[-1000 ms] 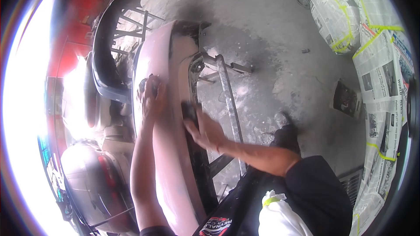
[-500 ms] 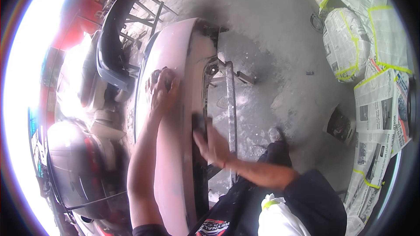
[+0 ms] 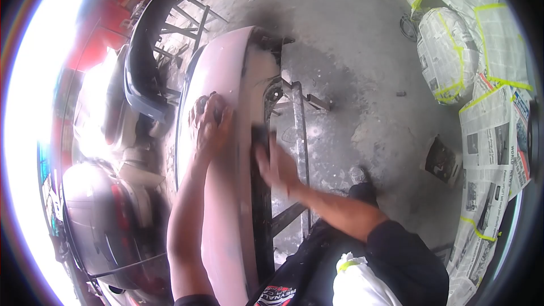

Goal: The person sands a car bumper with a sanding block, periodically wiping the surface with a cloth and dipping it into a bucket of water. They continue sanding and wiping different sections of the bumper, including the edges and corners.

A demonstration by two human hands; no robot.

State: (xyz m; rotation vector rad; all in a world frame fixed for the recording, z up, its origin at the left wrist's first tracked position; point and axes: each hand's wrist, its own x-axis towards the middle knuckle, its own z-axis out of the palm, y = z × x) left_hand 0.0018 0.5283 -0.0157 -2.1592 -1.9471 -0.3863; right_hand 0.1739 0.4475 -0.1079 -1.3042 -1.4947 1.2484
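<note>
At the bottom of the frame, a white cloth (image 3: pixel 357 280) with a strip of yellow tape is sitting against the person's dark clothing, and 2 bare forearms are reaching up from there onto a pinkish, primer-dusted bumper (image 3: pixel 224 79) that is running from lower centre to upper centre on a metal stand (image 3: pixel 299 136). The right hand (image 3: pixel 276 164) is lying flat and blurred along the bumper's right edge at mid frame, fingers nearly straight, pressing a small dark sanding pad (image 3: pixel 259 135) against the surface under the fingertips rather than gripping it. Slightly higher and to the left, the left hand (image 3: pixel 208 122) is curling over the bumper's crown, fingers bent around something small and dark; what that is I cannot tell. By the look of it, the sanding of the filler along that edge is in hand, and the next stroke is calling for even, flat pressure that follows the curve without digging into the lip. Farther left, a silver car body panel (image 3: pixel 107 221) is glaring in the light, and a dark bumper (image 3: pixel 144 39) is resting on another rack at upper left. Along the right edge, a car masked in newspaper (image 3: pixel 487 136) and yellow tape is standing on the grey concrete floor (image 3: pixel 351 51).
</note>
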